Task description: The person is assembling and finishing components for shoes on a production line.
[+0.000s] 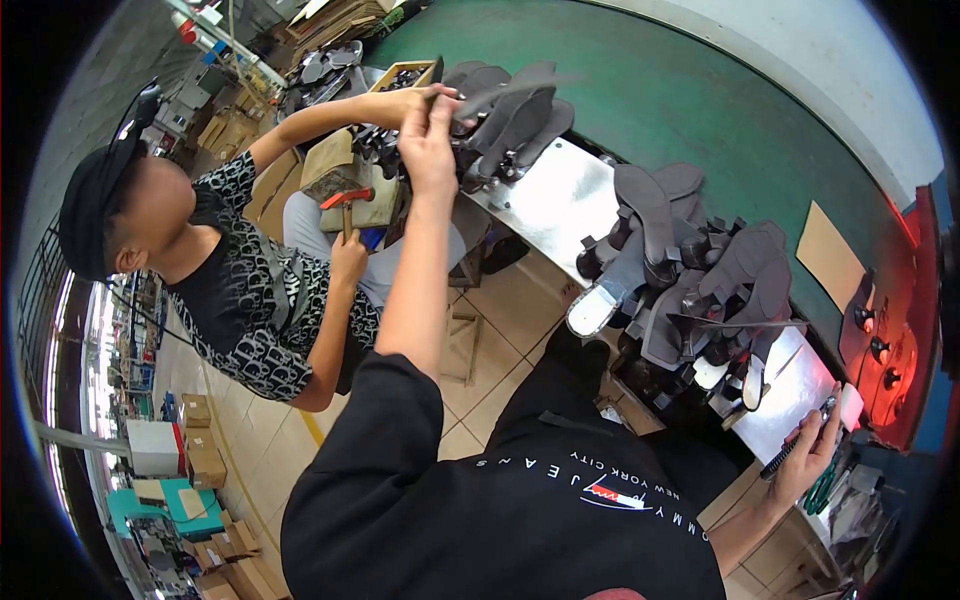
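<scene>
My left hand (430, 140) is raised at the far side, fingers closed on a thin dark grey insole (515, 92) that is smeared by motion. A co-worker's hand (395, 106) is right beside it; whether that hand also touches the insole I cannot tell. Low at the right, my right hand (808, 452) has its fingers curled round something partly hidden, with a shiny metal part and a black coiled cord (780, 460) showing. A pale pink block (850, 408) is at its fingertips. Between my hands lies a heap of grey insoles and heeled shoe parts (690, 270).
The co-worker sits at the left, gripping an orange-headed hammer (347, 200). Another insole pile (515, 125) lies on the metal-topped bench (555, 195). Behind runs a green conveyor belt (640, 75). A red panel with black knobs (895, 350) stands at the right, near a cardboard sheet (830, 255).
</scene>
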The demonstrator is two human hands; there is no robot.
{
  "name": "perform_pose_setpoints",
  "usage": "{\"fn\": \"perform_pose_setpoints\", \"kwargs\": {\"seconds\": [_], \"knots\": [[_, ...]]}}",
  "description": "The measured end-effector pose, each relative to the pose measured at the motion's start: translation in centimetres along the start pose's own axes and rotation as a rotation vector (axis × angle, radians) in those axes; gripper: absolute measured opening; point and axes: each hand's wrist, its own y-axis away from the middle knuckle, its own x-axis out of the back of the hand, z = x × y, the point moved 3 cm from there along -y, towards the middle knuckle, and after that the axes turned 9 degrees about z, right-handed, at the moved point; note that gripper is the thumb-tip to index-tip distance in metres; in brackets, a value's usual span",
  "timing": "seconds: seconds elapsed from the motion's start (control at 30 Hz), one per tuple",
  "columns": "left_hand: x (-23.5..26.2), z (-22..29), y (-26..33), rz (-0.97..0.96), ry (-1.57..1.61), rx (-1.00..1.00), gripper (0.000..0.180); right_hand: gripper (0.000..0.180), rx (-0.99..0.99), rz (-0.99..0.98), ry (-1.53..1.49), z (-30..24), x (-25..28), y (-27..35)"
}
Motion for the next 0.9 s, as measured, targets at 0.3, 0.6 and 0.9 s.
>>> {"fn": "perform_pose_setpoints", "kwargs": {"seconds": [0.3, 0.6, 0.9], "knots": [[1.2, -3.3, 2.4, -0.040, -1.156, -0.634, 0.055, 0.040, 0.025, 0.002, 0.059, 1.6, 1.3, 0.0], [-12.0, -1.8, 19.4, -0.859, -0.838, -0.427, 0.053, 0.041, 0.040, -0.037, -0.006, 0.4, 0.0, 0.5], [-9.2, 6.1, 14.6, -0.758, -0.630, -0.397, 0.027, 0.042, 0.067, 0.016, -0.013, 3.4, 1.9, -0.1]]}}
